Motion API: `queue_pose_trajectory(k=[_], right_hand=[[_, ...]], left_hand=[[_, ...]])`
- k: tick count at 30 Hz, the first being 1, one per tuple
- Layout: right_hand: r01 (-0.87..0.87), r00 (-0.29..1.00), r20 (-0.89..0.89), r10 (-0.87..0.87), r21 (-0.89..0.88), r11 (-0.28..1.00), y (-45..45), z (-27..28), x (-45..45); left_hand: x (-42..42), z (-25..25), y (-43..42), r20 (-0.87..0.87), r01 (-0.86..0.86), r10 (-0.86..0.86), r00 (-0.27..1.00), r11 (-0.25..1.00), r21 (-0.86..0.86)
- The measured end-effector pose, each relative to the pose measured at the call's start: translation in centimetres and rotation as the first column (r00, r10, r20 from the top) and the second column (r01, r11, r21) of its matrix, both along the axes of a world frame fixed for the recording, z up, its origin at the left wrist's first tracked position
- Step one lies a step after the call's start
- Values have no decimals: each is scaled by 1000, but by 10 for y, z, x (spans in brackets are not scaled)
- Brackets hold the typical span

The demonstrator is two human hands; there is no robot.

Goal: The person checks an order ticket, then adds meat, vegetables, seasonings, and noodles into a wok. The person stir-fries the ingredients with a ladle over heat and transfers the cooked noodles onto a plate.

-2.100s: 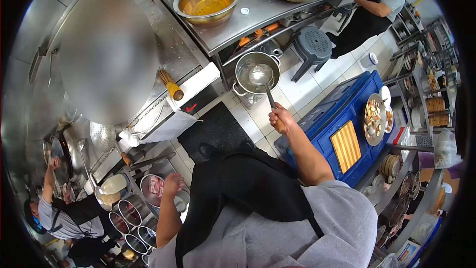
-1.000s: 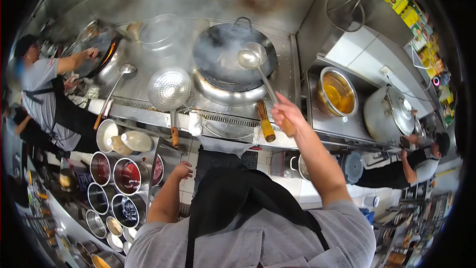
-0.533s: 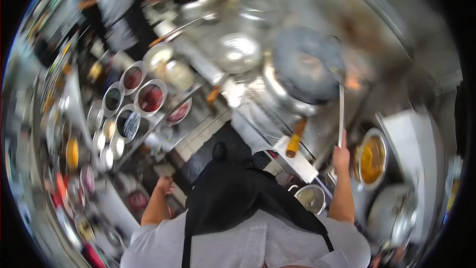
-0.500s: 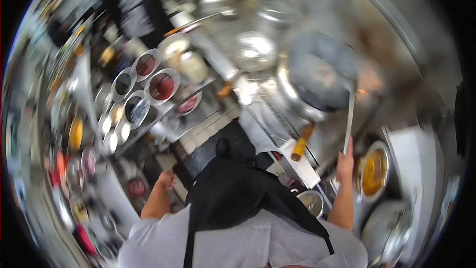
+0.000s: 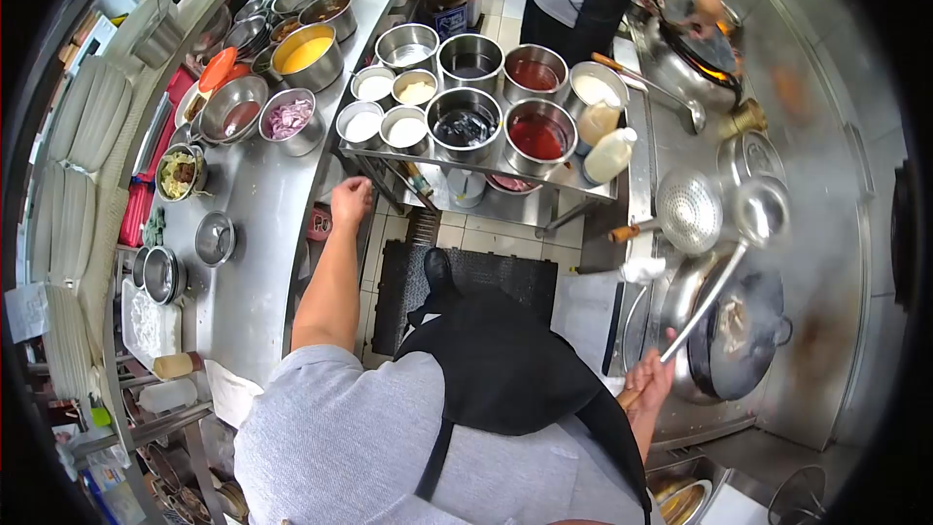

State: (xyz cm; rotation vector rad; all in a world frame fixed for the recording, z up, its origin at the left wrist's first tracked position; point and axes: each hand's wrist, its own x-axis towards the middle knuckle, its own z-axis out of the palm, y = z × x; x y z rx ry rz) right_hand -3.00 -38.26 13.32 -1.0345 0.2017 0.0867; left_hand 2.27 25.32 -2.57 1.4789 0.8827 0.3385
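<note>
My right hand (image 5: 649, 381) is closed around the wooden-ended handle of a long metal ladle (image 5: 761, 211). The ladle slants across the near side of a dark wok (image 5: 711, 355), its bowl up beyond the rim and beside a perforated strainer (image 5: 689, 212). A small pale clump of food (image 5: 733, 323) lies inside the steaming wok. My left hand (image 5: 352, 199), its fingers curled in and holding nothing visible, hangs near the edge of the steel counter (image 5: 253, 277). Close to it stand a pot of chopped purple onion (image 5: 291, 121) and a bowl of white seasoning (image 5: 360, 125).
Several steel pots of sauces and seasonings fill a cart (image 5: 466, 163) ahead, with a squeeze bottle (image 5: 609, 156) at its corner. A co-worker (image 5: 607, 0) works at another wok (image 5: 692, 58) beyond. Stacked plates (image 5: 87, 126) line the left shelf. A black mat (image 5: 496, 282) covers the floor.
My view has turned left, bringing the counter and cart into fuller sight. The ladle has moved from over the wok to a raised position beside the strainer. My right hand still grips it.
</note>
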Motion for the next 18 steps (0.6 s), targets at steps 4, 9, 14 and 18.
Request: queue_pose_trajectory(k=[4,9,14,18], right_hand=[[-228,966,-123,229,21,973,79,-9,51],[-414,890,-208,405,2,910,184,-2,114],[-508,840,-226,494,-6,861,242,7,156],[-568,805,-263,532,-82,819,251,7,184]], left_hand=[[83,10,65,46,-191,188,981,977,93],[192,14,141,-46,-103,120,992,954,280],[232,15,175,-219,234,-101,970,615,753],[204,66,170,-162,247,-201,966,541,804]])
